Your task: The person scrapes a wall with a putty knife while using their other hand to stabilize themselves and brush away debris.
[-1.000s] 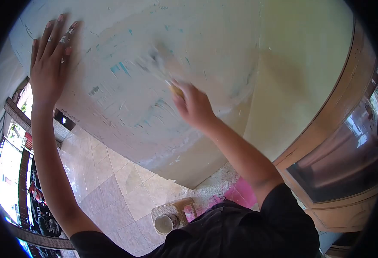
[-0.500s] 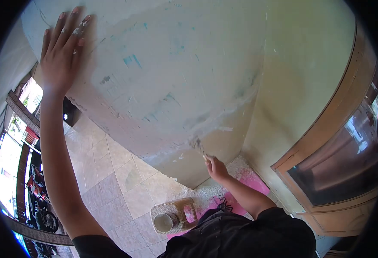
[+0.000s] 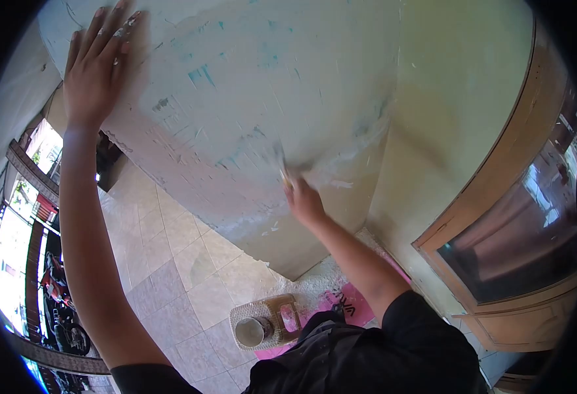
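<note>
Gripping scraper, head view: right hand closed round handle; long axis runs up-frame from fist, blurred blade near patchy wall, contact unclear. Left hand open against wall, farther off, upper left.

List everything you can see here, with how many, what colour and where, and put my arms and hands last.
hand tool: one, blurred, yellowish handle, in the right hand at the wall
scraped wall: one, pale grey with teal marks, ahead
side wall: one, yellow-green, right of it
glass panel: one, brown wood frame, far right
floor tiles: many, beige and greyish, below
pink sheet: one, on the floor
debris: uncountable, whitish, by the wall's foot
woven stand: one, tan, on the floor
round container: one, greyish, on the stand
motorbike: at least one, red and black, far left
arms: two, black sleeves
left hand: one, against the wall
right hand: one, gripping the tool
</note>
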`<state>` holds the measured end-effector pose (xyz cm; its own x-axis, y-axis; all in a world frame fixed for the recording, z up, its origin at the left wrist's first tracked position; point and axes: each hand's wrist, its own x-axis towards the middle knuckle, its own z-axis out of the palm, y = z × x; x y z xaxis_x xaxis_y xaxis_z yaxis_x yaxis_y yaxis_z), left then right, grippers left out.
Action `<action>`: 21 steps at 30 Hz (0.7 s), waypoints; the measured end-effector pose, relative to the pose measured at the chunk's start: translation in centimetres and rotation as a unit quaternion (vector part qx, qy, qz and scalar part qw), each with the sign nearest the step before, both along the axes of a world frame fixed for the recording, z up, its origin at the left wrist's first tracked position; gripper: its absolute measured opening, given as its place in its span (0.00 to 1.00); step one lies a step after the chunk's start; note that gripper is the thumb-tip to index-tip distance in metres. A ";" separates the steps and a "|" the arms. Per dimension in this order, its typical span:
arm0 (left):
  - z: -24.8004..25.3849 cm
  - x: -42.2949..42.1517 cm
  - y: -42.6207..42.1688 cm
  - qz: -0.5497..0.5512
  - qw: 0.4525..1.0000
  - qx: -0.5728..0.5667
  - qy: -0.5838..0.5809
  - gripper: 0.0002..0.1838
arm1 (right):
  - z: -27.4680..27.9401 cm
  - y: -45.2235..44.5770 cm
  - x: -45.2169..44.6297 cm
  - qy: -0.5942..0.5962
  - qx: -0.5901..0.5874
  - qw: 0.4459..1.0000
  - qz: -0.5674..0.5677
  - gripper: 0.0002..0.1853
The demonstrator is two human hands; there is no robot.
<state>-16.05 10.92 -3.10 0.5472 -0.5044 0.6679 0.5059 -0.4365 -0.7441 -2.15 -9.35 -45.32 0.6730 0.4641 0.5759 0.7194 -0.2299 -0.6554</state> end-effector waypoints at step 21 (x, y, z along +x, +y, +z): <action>-0.2 -0.5 0.2 -0.057 0.998 -0.034 0.008 0.23 | 9.1 3.5 -1.3 -0.147 0.077 0.985 0.041 0.22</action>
<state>-16.57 11.10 -3.30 0.4991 -0.5179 0.6947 0.4389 -0.5402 -0.7180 -3.44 -5.89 -36.24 0.4295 0.4027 0.8083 0.8959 -0.0775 -0.4375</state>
